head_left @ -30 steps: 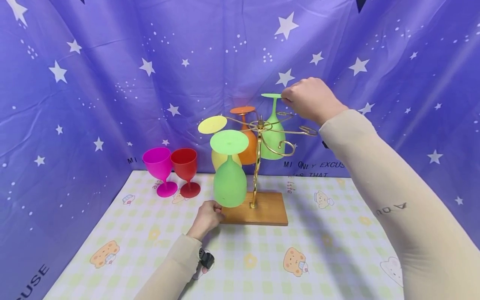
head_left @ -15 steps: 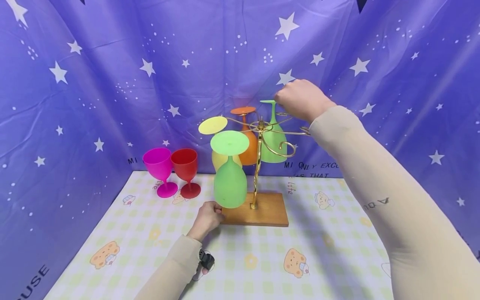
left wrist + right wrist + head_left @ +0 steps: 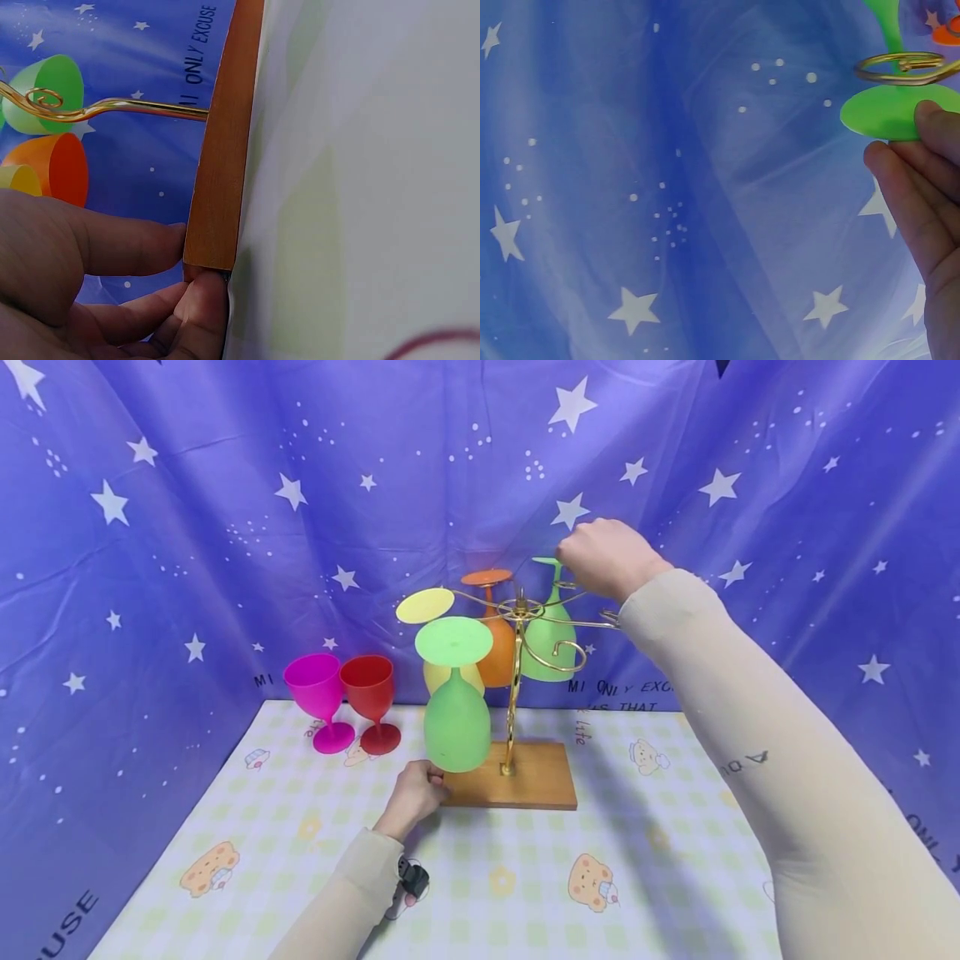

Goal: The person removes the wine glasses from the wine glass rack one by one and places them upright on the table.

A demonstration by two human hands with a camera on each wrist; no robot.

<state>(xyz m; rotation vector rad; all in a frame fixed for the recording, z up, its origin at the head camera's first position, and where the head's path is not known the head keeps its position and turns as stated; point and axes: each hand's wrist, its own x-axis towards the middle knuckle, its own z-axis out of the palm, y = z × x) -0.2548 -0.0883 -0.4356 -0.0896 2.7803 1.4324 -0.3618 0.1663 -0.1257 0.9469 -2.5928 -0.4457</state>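
My right hand [image 3: 613,558] pinches the foot of an upside-down light green goblet [image 3: 550,643] at the back of the gold wire rack [image 3: 514,693]. In the right wrist view thumb and fingers hold the goblet's foot [image 3: 881,114], and a wire loop [image 3: 885,69] lies by the stem just past it. My left hand [image 3: 412,795] holds the left end of the rack's wooden base [image 3: 540,781], with the thumb on its upper face and curled fingers at its end. Hanging upside down from the rack are another green goblet [image 3: 457,722], a yellow goblet [image 3: 425,606] and an orange goblet [image 3: 498,652].
A magenta goblet [image 3: 315,685] and a red goblet [image 3: 369,687] stand upright at the table's back left. Curled wire arms [image 3: 555,662] stick out on the rack's right side. A purple star-printed curtain [image 3: 450,460] hangs behind the checked tablecloth [image 3: 300,877].
My right hand has come down and a little left, lowering the green goblet slightly; its foot then shifts slightly right. The left hand stays on the base.
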